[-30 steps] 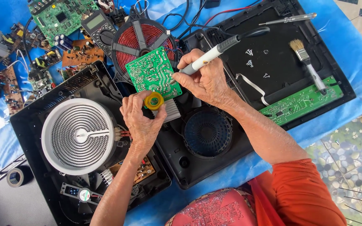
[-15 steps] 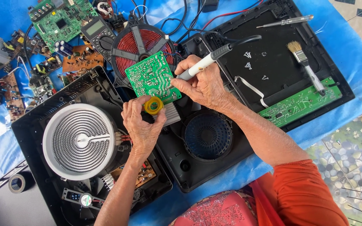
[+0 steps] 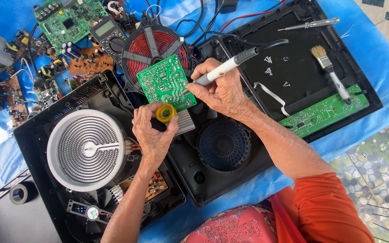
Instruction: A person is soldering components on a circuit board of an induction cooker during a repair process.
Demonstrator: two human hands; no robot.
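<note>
A green circuit board [image 3: 163,85] stands tilted over an opened black cooker base [image 3: 221,148]. My left hand [image 3: 151,135] grips the board's lower edge, fingers beside its yellow ring coil [image 3: 165,113] and a finned metal heat sink [image 3: 186,122]. My right hand [image 3: 221,92] holds a white and grey soldering iron [image 3: 223,67], whose tip rests on the board's right side. The iron's black cord runs off to the upper right.
A white ribbed heating plate [image 3: 86,148] sits in a second black housing at left. A red copper coil [image 3: 156,47] lies behind the board. A brush [image 3: 332,72], a screwdriver [image 3: 309,24], screws, a long green board [image 3: 323,111], a multimeter [image 3: 109,31], tape roll [image 3: 19,193] and loose boards lie around.
The view has shifted slightly. Both hands stay on the board, with the iron's tip kept at its right side and lowered a little.
</note>
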